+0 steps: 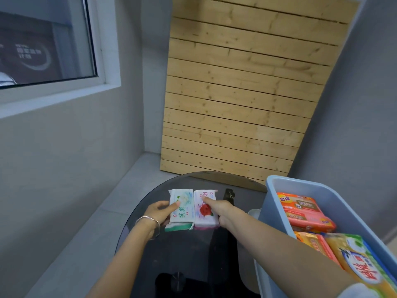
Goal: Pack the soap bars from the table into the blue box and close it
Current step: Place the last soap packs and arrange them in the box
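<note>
Two wrapped soap bars lie side by side on the dark glass table [189,250]: a green-and-white soap bar [182,209] on the left and a pink soap bar [204,214] with a red rose on the right. My left hand [159,212] grips the green bar's left edge, thumb on top. My right hand [219,208] holds the pink bar from its right side, thumb laid across its top. The blue box [277,203] stands open at the right, holding several orange and yellow soap packs [305,211].
A wooden slat panel [240,93] leans against the grey wall behind the table. A small dark object [228,195] sits on the table just right of the pink bar. A window [43,44] is at the upper left. A white piece [254,212] shows beside the box.
</note>
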### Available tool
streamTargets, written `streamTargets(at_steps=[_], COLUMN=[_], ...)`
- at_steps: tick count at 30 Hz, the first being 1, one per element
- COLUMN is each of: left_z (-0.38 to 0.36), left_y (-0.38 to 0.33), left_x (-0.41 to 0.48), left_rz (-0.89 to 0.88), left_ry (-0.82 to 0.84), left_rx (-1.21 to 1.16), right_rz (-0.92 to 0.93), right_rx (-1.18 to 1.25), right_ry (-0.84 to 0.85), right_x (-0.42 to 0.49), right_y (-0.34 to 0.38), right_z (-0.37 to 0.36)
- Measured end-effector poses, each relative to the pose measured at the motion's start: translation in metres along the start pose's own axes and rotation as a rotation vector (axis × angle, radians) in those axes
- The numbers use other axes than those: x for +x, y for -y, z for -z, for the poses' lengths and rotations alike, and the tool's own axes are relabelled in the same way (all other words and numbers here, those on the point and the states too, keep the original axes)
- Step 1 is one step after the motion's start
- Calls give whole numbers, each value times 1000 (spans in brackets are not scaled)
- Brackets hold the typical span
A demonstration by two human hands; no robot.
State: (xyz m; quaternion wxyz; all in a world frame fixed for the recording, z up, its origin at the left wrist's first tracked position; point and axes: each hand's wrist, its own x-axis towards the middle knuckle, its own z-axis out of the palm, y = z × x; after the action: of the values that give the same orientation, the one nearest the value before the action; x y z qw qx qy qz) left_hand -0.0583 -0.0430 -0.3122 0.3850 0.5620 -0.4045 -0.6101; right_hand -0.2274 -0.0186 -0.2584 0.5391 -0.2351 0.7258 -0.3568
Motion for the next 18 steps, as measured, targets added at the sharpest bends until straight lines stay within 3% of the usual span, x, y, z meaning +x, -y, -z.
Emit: streamTargets(at_steps=[6, 10, 18], left_z=[-6, -29, -120], left_y=[-48, -91, -124], left_x=[-34, -59, -90], left_rz=[-114, -257, -405], left_ry=[35, 41, 191], left_rx=[-178, -149, -28], right_rz=[203, 255, 499], right_rx=[90, 173, 190], right_ry=[37, 215, -3], right_x=[-43, -71, -107], right_y=[40, 65, 68], right_z=[21, 59, 175])
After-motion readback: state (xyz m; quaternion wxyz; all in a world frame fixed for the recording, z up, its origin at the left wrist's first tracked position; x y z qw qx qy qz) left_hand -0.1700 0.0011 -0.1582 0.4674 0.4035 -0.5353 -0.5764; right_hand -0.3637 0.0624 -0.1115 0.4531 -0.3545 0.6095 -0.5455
